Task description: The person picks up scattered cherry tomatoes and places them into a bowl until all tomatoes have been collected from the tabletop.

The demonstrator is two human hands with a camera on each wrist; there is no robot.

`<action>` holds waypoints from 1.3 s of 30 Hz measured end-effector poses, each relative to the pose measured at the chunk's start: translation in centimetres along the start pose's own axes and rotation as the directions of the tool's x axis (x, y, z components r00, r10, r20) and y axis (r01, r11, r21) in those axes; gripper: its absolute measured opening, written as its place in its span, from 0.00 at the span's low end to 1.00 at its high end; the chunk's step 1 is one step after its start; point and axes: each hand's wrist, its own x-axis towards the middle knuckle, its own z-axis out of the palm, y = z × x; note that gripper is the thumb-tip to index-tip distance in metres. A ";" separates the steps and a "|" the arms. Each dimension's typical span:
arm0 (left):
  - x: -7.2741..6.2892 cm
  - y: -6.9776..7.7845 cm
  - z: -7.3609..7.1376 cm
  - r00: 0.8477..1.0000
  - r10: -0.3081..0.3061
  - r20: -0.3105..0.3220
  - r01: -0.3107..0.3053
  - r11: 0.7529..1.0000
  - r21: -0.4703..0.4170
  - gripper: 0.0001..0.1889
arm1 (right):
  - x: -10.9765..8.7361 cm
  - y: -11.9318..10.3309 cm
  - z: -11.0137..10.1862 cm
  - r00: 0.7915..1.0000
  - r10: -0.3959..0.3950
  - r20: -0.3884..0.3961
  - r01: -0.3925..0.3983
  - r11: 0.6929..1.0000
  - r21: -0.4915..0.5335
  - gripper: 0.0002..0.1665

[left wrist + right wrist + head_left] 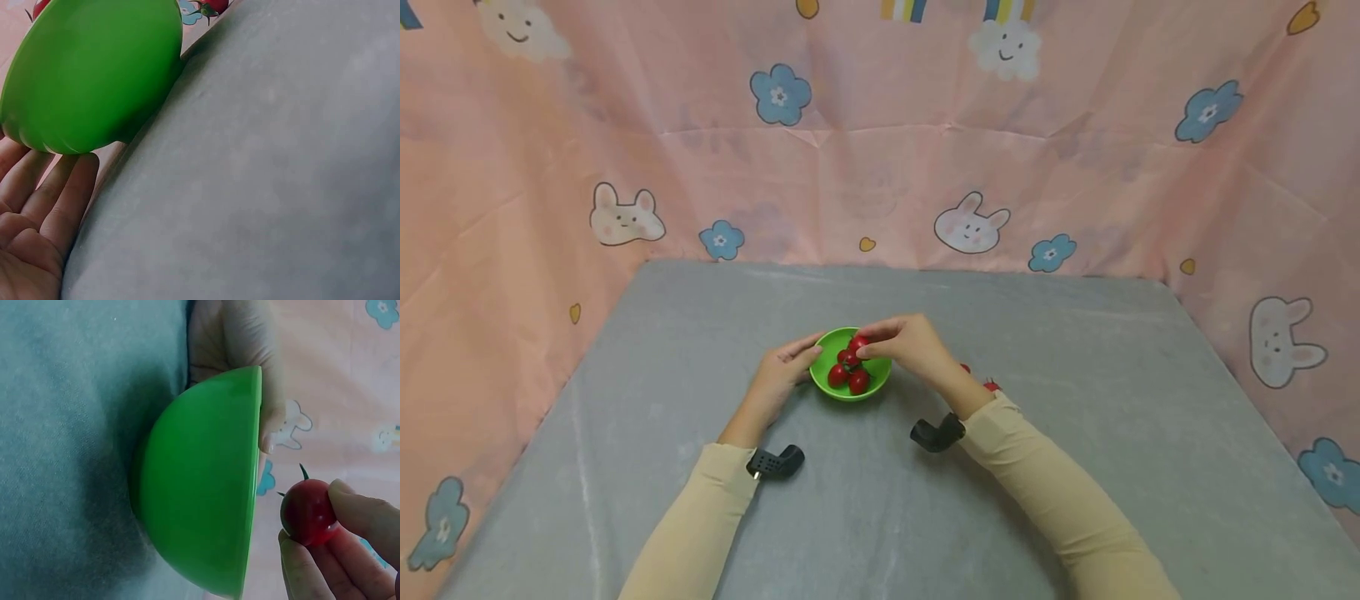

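Backdrop: pink printed cloth (865, 158) hung beyond the green bowl (878, 377); grey tabletop (827, 517) lay beneath.
Left hand (772, 382): thumb over the bowl's rim, fingers against its outside, presumably steadying it.
Right hand (912, 342): thumb and fingertips, closed to fruit width, pinched one tomato (310, 512) above the bowl's mouth, likely for control.
Bowl tomatoes (859, 382): clustered at its bottom, probably by its curve; count uncertain.
Red objects (992, 386): right of the bowl, partly behind the forearm (964, 392); number unclear.

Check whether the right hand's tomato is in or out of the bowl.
Out: in the right wrist view, the right hand pinches the tomato above the bowl, with a visible gap to its rim.
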 end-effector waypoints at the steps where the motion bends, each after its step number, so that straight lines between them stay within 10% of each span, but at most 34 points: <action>1: 0.0 0.1 0.0 1.000 0.000 -0.002 0.000 1.000 -0.002 0.22 | 0.1 -0.1 0.0 1.000 -0.005 0.000 0.005 1.000 -0.014 0.19; 30: 1.1 1.4 -0.1 1.000 0.017 -0.023 -0.016 1.000 0.011 0.22 | 2.3 -1.8 0.8 0.995 -0.080 0.052 0.089 0.975 -0.203 0.15; 39: -0.3 -0.3 0.3 0.999 -0.013 -0.032 0.015 0.999 0.044 0.21 | 1.2 -0.7 1.8 0.993 -0.103 0.065 0.116 0.964 -0.238 0.13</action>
